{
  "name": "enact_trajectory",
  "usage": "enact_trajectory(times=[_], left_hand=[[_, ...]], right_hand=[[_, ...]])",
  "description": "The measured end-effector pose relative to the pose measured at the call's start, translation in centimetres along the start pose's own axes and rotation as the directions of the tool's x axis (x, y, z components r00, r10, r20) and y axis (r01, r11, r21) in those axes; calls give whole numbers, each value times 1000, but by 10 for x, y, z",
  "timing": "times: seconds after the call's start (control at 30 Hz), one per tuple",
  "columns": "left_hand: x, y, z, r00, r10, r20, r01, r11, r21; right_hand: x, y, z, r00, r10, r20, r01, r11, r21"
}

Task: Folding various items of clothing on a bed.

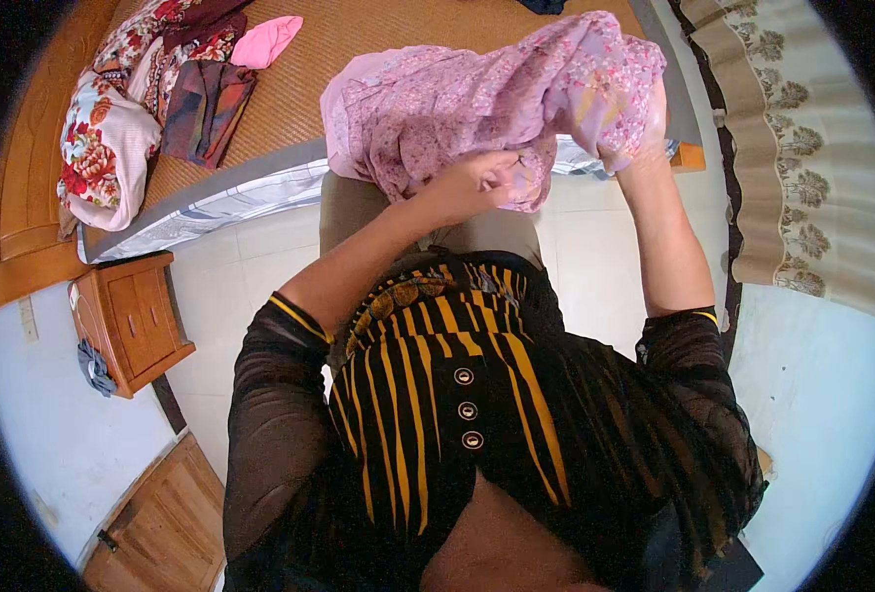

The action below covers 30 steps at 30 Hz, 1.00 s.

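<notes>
A pink garment with a small floral print (447, 104) is held up in front of me, over the edge of the bed. The fingers of my left hand (479, 185) are closed on its lower edge near the middle. My right hand (649, 138) is raised at the garment's right end, with bunched cloth draped over it. That cloth hides its fingers, so their grip does not show; only the wrist and the side of the hand are visible.
Beyond the garment lies a bed with a brown woven mat (290, 109). Floral clothes (107, 128), a dark plaid folded cloth (206, 113) and a bright pink cloth (268, 41) lie at its left. A wooden nightstand (137, 321) stands at left; a curtain (793, 148) hangs at right.
</notes>
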<state>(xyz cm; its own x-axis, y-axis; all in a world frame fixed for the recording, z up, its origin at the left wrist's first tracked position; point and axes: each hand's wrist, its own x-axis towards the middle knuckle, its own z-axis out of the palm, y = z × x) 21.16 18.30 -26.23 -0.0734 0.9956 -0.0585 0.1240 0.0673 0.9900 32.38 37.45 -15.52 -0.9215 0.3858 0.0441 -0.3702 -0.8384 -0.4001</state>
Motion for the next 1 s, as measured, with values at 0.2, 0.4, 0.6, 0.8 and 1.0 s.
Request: enact_trajectory(times=[0.2, 0.4, 0.6, 0.8, 1.0], left_hand=[[18, 44, -23, 951, 175, -256, -144, 980, 135], [22, 92, -72, 883, 382, -272, -276, 892, 357], [22, 133, -105, 803, 18, -595, -416, 732, -540], [10, 85, -61, 896, 108, -430, -110, 994, 20], [14, 46, -68, 946, 221, -237, -108, 904, 413]], right_hand=[[-8, 24, 33, 918, -51, -394, -32, 979, -201], [-12, 9, 20, 965, 0, -262, -42, 987, -155], [-20, -8, -1, 998, 37, 51, -36, 999, -15], [-17, 4, 17, 933, -62, -354, -6, 982, -188], [-16, 6, 17, 989, 34, -147, -51, 992, -113]])
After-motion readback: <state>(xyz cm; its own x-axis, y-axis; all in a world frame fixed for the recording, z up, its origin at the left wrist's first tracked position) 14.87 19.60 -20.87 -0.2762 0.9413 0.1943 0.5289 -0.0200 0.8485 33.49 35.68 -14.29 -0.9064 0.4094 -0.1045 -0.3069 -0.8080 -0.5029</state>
